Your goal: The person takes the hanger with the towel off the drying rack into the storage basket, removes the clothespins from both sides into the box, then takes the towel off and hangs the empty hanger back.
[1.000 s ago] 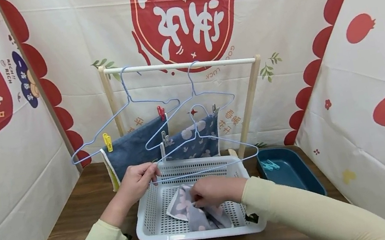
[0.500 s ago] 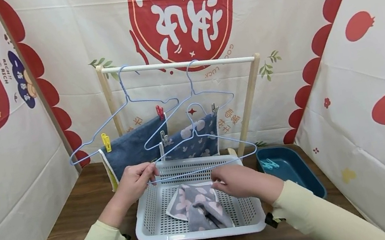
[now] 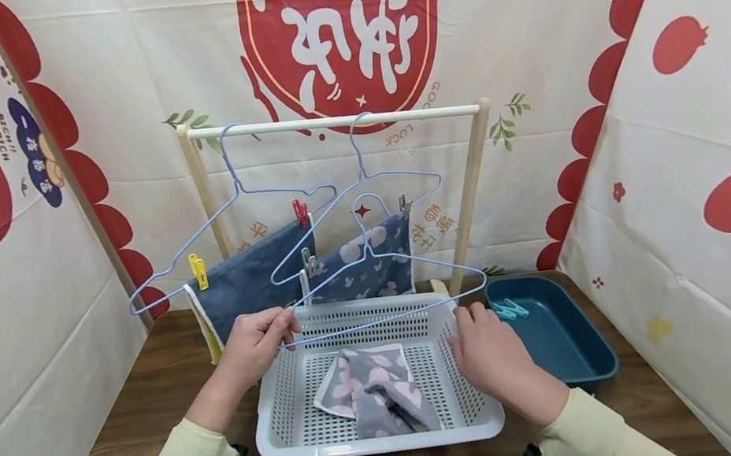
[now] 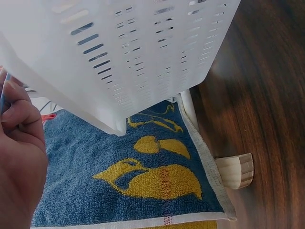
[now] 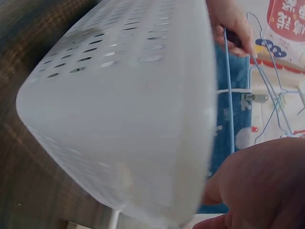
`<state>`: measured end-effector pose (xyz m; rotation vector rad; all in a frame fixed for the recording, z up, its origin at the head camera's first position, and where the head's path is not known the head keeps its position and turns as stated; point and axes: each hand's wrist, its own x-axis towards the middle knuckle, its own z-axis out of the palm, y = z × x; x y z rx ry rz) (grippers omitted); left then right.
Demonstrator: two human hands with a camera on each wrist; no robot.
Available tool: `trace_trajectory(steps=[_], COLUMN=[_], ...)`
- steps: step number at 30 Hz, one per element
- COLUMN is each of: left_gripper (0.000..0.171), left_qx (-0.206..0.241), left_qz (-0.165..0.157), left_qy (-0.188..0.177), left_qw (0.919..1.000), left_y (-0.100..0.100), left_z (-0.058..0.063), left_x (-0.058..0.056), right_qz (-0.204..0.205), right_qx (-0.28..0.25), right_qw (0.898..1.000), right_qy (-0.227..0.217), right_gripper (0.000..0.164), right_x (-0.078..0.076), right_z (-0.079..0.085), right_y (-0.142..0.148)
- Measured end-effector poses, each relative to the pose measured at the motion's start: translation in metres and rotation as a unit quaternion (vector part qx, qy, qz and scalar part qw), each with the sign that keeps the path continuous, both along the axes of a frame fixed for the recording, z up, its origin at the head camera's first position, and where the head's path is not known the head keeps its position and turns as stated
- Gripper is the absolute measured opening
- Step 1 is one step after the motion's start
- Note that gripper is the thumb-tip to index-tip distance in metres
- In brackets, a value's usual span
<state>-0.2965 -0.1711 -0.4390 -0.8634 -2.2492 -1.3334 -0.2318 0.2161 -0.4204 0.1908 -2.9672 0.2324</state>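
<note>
My left hand (image 3: 258, 342) pinches the left end of a blue wire hanger (image 3: 369, 250), which is held over the white perforated basket (image 3: 272, 434). In the left wrist view the curled fingers (image 4: 19, 107) show at the hanger wire. A grey towel with pink patches (image 3: 370, 391) lies bunched in the basket. Above the basket's right rim is my right hand (image 3: 492, 347), fingers loosely bent and nothing seen in them, close below the hanger's right end. In the right wrist view this hand (image 5: 262, 186) appears beside the basket wall.
Behind the basket stands a wooden rack with a white rod (image 3: 291, 123). Two hangers on it bear a blue towel (image 3: 250, 270) and a patterned blue towel (image 3: 372, 267), held by clothespins. At right sits a dark teal tray (image 3: 570, 339) with light teal clothespins (image 3: 510, 309).
My right hand has left the grey towel and moved right, to above the basket's right rim. The left hand keeps its hold on the hanger almost in place.
</note>
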Motion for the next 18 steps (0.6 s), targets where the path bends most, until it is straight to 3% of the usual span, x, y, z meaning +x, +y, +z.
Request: trace_trajectory(steps=[18], left_gripper=[0.03], left_qx=[0.002], left_qz=[-0.009], left_qy=[-0.001], left_qw=[1.0], left_y=[0.0], left_z=[0.0], left_x=[0.0], right_qz=[-0.019], right_qx=[-0.075], right_qw=[0.997], right_qy=[-0.024], right_gripper=[0.07], right_x=[-0.02], right_z=[-0.029], right_y=[0.009])
